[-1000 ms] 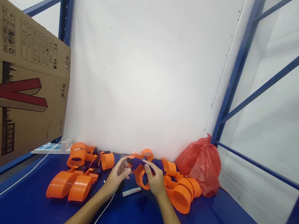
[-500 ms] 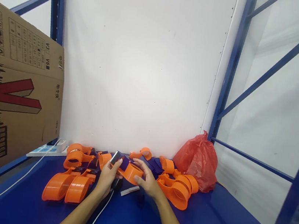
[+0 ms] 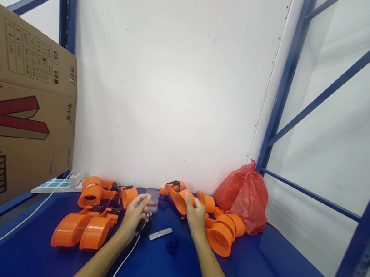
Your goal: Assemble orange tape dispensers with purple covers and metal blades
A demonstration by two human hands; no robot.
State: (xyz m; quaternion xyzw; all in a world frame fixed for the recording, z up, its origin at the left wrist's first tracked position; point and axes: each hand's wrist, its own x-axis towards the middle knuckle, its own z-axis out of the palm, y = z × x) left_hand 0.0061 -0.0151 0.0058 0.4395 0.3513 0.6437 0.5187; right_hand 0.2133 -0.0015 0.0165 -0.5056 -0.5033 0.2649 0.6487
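My left hand [image 3: 135,216] curls its fingers round the lower edge of a small phone [image 3: 153,199] with a lit screen, held upright just above the blue shelf [image 3: 256,267]. My right hand [image 3: 196,215] grips an orange plastic ring piece [image 3: 178,197] lifted off the pile. A black round object [image 3: 145,227] with a white cable [image 3: 122,262] lies under my left wrist. A small grey flat strip [image 3: 162,235] and a dark blue scrap [image 3: 172,245] lie between my forearms.
Orange ring parts lie in groups at the left [image 3: 84,230], back left [image 3: 95,190] and right [image 3: 222,235]. A red plastic bag [image 3: 243,197] sits at the back right. A cardboard box [image 3: 17,110] leans at the left beside a white power strip [image 3: 58,183].
My left hand has turned the phone so its screen faces me. My right hand has closed on an orange piece and lifted it back and right.
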